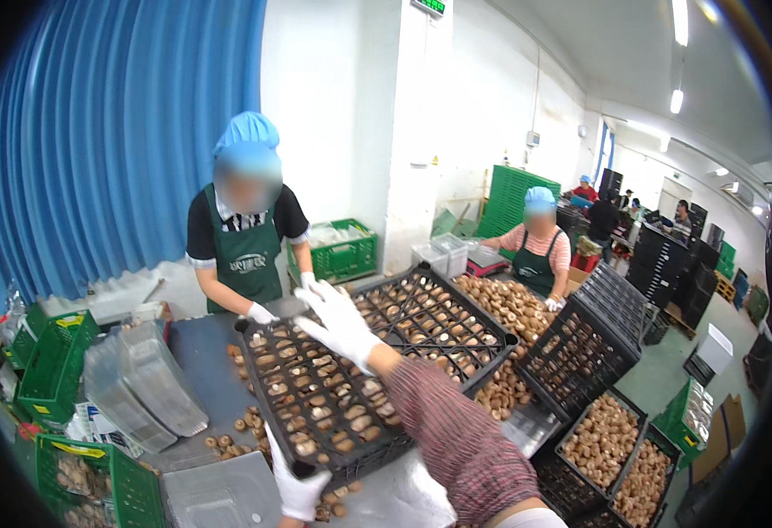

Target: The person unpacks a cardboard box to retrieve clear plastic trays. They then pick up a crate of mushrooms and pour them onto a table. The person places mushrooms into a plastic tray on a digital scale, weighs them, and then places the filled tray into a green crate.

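Note:
A black plastic lattice crate [333,383] sits tilted over the metal work table, with brown mushrooms [359,422] showing through its openings. My left hand [297,485], in a white glove, grips the crate's near corner. Over the top of the lattice reaches my right hand [339,323], white-gloved, fingers spread; whether it touches the crate cannot be told. A co-worker's gloved hand [262,313] rests at the crate's far left edge, and that person's other hand is close beyond my right fingers. Loose mushrooms [244,429] lie beside and beneath the crate.
Stacked clear plastic trays [155,383] stand at left near green crates [56,369]. A mushroom pile [508,310] lies beyond the crate. To the right are a tilted black crate [574,356] and mushroom-filled crates [603,439]. A second co-worker [539,251] stands across the table.

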A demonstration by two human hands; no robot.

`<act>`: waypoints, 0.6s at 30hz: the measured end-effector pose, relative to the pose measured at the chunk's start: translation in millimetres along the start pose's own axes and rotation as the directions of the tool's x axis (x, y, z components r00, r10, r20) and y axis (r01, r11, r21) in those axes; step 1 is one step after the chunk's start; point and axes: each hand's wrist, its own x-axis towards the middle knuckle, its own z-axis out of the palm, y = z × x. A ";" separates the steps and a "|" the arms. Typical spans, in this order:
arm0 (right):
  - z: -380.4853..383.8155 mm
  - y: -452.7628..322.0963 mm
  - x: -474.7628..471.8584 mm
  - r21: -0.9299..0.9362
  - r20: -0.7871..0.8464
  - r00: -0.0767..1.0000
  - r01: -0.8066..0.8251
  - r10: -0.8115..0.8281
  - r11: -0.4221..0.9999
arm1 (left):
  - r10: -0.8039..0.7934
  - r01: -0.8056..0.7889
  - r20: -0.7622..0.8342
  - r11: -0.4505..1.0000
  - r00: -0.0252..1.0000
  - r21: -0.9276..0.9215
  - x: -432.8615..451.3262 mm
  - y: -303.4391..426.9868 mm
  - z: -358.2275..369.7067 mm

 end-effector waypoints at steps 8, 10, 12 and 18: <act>-205.3 108.0 -119.0 -0.310 0.099 0.969 -0.187 0.227 0.932 | -0.190 0.184 -0.011 0.962 0.982 -0.204 122.6 8.6 -25.5; -234.1 135.1 -108.7 -0.356 0.051 0.943 -0.290 0.329 0.888 | -0.247 0.247 0.026 0.947 0.969 -0.207 149.2 14.8 -36.1; -259.6 147.0 -71.1 -0.432 -0.063 0.969 -0.243 0.240 0.868 | -0.243 0.250 0.061 0.945 0.968 -0.209 178.9 11.4 -31.1; -113.7 141.1 12.8 -0.219 0.121 0.975 -0.158 0.187 0.963 | -0.276 0.272 -0.038 0.959 0.960 -0.083 191.3 21.5 -42.7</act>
